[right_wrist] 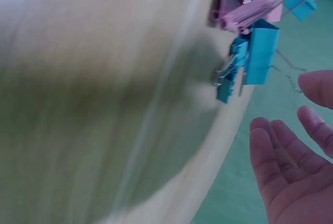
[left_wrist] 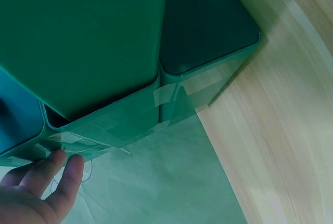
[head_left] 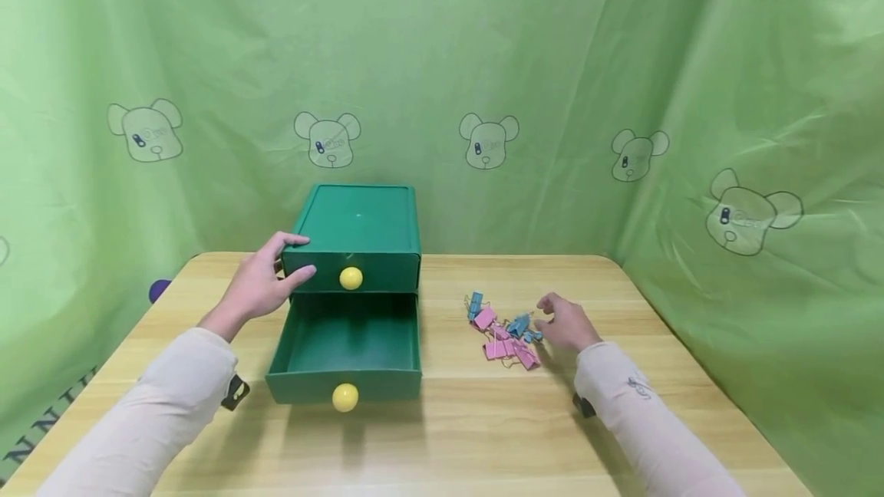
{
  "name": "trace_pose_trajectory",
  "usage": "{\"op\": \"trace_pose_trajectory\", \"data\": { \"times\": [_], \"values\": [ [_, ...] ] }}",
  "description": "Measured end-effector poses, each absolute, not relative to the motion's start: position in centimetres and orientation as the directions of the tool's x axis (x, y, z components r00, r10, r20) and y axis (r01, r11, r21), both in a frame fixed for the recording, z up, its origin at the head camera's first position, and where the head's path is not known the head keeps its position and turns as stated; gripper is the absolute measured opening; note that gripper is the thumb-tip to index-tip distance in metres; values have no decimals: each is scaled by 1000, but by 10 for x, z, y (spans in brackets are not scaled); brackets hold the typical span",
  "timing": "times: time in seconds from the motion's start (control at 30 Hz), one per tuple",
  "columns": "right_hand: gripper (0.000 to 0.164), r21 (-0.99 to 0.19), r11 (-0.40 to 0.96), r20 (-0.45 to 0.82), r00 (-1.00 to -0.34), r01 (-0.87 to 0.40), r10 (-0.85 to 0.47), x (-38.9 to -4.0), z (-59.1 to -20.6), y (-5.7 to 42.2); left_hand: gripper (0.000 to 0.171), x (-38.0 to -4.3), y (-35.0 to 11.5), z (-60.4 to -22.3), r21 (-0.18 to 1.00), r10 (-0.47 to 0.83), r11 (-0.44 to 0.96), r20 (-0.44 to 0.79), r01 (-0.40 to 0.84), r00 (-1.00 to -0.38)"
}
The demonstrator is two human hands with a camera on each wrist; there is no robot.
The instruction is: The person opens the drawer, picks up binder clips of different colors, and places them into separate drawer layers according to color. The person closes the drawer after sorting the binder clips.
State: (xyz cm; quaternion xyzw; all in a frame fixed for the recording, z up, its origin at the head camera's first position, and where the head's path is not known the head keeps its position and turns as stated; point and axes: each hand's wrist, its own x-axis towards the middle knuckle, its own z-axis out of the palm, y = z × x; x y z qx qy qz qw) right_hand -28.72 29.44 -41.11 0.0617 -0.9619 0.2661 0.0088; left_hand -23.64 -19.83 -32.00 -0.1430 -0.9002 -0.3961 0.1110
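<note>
A green two-drawer box (head_left: 359, 217) stands on the table, its lower drawer (head_left: 352, 343) pulled out and bare inside. My left hand (head_left: 258, 282) rests at the upper left front corner of the box, a finger on the top and the thumb by the upper drawer's front. In the left wrist view, fingertips (left_wrist: 74, 164) touch the box's side. To the right lies a pile of pink binder clips (head_left: 500, 347) and blue binder clips (head_left: 519, 324). My right hand (head_left: 568, 324) hovers beside the pile, fingers spread loosely and holding nothing; the right wrist view shows a blue clip (right_wrist: 261, 52) near the thumb.
Both drawers have yellow round knobs (head_left: 351, 278). The wooden table (head_left: 497, 436) has rounded far corners. A green curtain (head_left: 442, 60) with bear-head drawings hangs behind and at the sides. Black straps (head_left: 236, 392) show beneath the sleeves.
</note>
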Motion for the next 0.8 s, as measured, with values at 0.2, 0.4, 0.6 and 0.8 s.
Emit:
{"op": "trace_pose_trajectory", "data": {
  "times": [0.2,0.4,0.6,0.8],
  "values": [
    [38,-524,849,-22,-995,-67,-92,-284,-417,297,50,-236,-197,-320,681,170,647,311,344,-935],
    [41,-524,849,-40,-994,-66,-102,-283,-418,295,50,-236,-197,-319,680,170,649,308,341,-936],
    [41,-506,860,-51,-992,-71,-112,-285,-420,296,50,-235,-197,-319,680,165,651,307,338,-937],
    [41,-488,869,-65,-990,-78,-125,-288,-425,300,50,-235,-197,-319,675,167,654,310,340,-936]
  ]
}}
